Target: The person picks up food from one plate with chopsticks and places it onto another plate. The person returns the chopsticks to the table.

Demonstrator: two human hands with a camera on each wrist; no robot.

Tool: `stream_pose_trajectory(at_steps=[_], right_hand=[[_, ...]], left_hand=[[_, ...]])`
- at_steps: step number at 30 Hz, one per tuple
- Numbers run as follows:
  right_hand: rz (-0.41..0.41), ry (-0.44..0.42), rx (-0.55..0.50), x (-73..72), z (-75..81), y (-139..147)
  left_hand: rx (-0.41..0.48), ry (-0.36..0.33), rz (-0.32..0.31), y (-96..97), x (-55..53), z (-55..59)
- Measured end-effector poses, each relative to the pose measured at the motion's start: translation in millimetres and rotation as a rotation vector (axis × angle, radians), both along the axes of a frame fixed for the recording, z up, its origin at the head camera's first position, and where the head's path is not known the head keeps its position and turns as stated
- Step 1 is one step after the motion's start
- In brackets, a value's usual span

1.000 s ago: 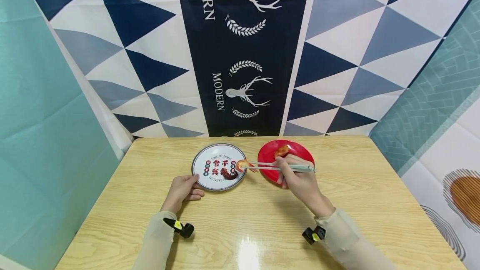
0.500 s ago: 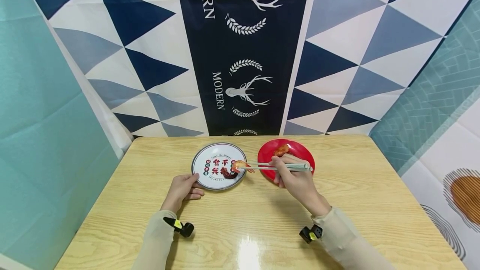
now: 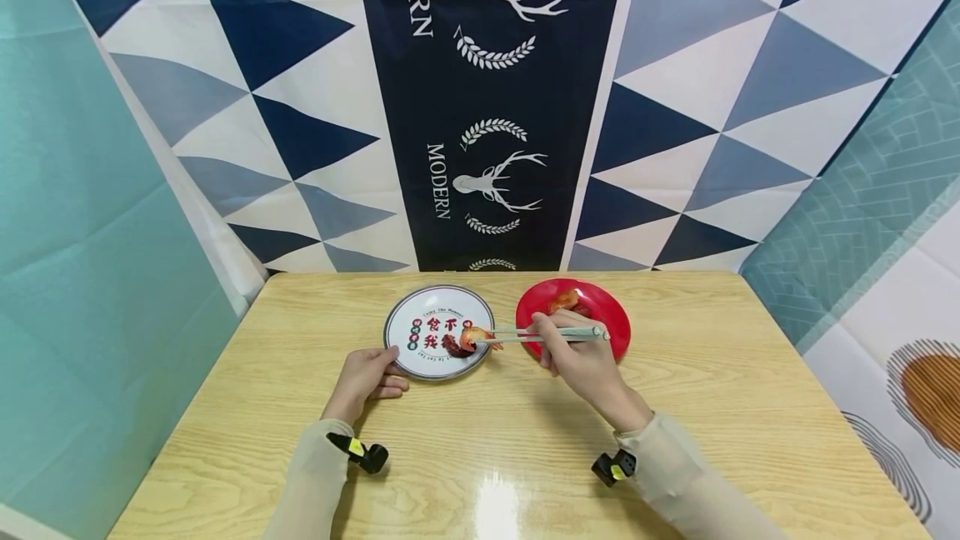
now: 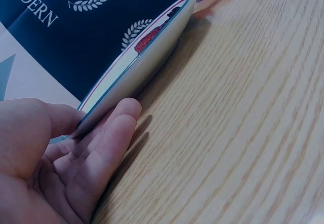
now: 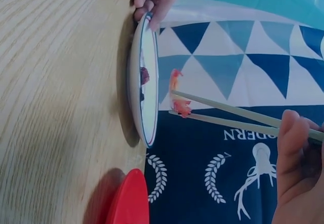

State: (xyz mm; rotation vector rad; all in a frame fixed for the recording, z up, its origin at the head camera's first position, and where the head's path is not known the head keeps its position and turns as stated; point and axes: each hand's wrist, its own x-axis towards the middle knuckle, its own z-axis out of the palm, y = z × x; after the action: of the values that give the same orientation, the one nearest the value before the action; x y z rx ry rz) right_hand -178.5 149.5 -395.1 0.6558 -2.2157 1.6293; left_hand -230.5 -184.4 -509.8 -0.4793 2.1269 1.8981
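My left hand [image 3: 369,377] pinches the near-left rim of a white plate [image 3: 420,307] with a dark edge and printed lettering, thumb on top and fingers beneath. On that plate lies a dark reddish-brown food piece [image 3: 455,347]. My right hand [image 3: 588,365] holds a pair of pale green chopsticks [image 3: 540,335], whose tips grip an orange-pink shrimp [image 3: 474,337]. From the right wrist view the shrimp [image 5: 178,95] hangs above the plate [image 5: 150,107], clear of its surface.
A red plate [image 3: 611,315] stands to the right of the white one, partly behind the right hand, with glossy brown food [image 3: 564,302] on it. Both plates sit near the back of the wooden table [image 3: 450,457], close to the patterned cloth [image 3: 487,107].
My right hand has moved slightly left, carrying the chopsticks and shrimp further over the white plate. More of the food on the red plate shows. The left hand stays on the rim.
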Motion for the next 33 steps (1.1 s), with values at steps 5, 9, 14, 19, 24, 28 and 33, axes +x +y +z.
stream_pose_trajectory(at_steps=[5, 9, 14, 19, 24, 28, 33], right_hand=[[-0.021, -0.006, 0.028, -12.2, -18.6, 1.9], [-0.027, 0.011, 0.042, -19.4, -28.3, 2.4], [-0.092, 0.072, 0.081, -22.0, -28.4, -1.1], [-0.097, 0.11, 0.092, -27.7, -28.8, -5.5], [-0.118, 0.109, 0.097, -34.6, -31.8, -9.5], [-0.126, 0.088, 0.076, -38.2, -32.7, -11.8], [-0.095, 0.078, 0.063, -42.7, -36.8, -11.6]], left_hand=[[0.0, 0.005, -0.003, 0.6, 0.5, 0.3], [-0.004, 0.007, -0.003, 0.8, 0.7, 0.6], [-0.009, 0.005, -0.007, 1.2, 0.8, 1.3], [-0.013, 0.004, -0.007, 1.5, 0.7, 1.7], [-0.008, 0.004, -0.006, 1.6, 0.2, 1.8], [-0.011, 0.005, -0.005, 1.3, -0.1, 1.7], [0.0, -0.004, 0.0, 0.9, 0.5, 0.5]])
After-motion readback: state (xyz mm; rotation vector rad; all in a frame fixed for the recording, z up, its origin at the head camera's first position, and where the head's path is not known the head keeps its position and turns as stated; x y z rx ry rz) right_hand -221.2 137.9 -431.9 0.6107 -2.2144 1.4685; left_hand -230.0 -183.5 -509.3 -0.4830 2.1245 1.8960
